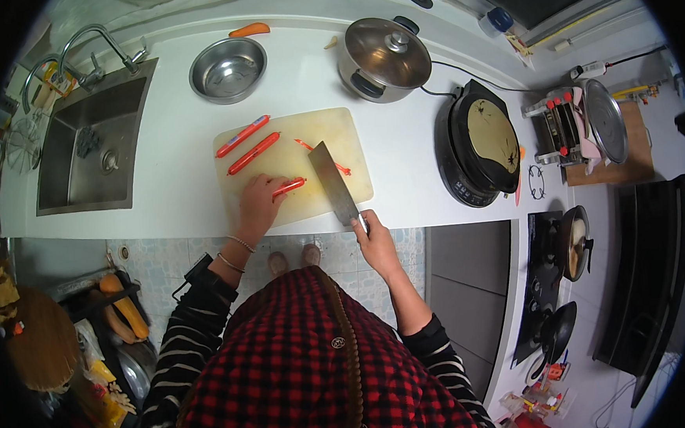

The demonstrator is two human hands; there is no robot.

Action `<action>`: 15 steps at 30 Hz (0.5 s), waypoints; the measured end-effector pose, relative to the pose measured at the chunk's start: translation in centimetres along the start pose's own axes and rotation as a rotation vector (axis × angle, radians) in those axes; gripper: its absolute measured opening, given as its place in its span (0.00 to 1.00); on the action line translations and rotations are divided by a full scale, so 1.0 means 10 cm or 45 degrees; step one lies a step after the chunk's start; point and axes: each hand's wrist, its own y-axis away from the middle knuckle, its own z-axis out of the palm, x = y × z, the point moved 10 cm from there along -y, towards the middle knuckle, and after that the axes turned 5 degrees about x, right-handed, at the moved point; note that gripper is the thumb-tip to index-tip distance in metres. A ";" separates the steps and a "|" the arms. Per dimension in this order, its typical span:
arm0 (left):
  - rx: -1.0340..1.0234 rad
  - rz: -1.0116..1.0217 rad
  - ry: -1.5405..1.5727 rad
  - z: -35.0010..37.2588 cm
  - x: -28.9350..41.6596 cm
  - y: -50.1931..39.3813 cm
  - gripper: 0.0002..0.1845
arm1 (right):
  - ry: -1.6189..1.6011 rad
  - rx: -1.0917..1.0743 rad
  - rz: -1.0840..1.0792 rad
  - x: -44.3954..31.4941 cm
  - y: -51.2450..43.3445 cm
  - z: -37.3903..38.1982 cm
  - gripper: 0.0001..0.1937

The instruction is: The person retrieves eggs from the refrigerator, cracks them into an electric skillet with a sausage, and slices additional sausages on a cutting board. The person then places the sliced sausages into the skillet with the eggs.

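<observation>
My left hand [259,198] grips a red-wrapped sausage [289,186] over the left front part of a pale plastic cutting board [337,126]. In my right hand [374,238] is the handle of a cleaver [334,182], its broad blade slanting across the board's right side. Part of the blade covers a torn strip of red wrapper [344,170]. Two more wrapped sausages, one with a printed label [242,136] and one plainer [253,153], lie side by side at the board's left. My left fingers hide one end of the held sausage.
Behind the board stand a steel bowl [228,71], a carrot [250,29] and a lidded steel pot [385,58]. A sink [91,147] is at the left. To the right are an electric griddle [479,141] with a cord and a gas hob [538,284] holding pans.
</observation>
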 end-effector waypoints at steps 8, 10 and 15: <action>0.048 0.085 -0.020 0.22 0.23 -0.03 0.13 | 0.029 0.001 0.027 0.02 0.04 0.02 0.14; 0.060 0.076 -0.029 0.25 0.21 -0.04 0.13 | 0.024 -0.018 0.039 0.04 0.04 0.04 0.14; 0.086 0.078 0.000 0.28 0.20 -0.04 0.11 | -0.002 -0.020 0.054 0.05 0.04 0.09 0.14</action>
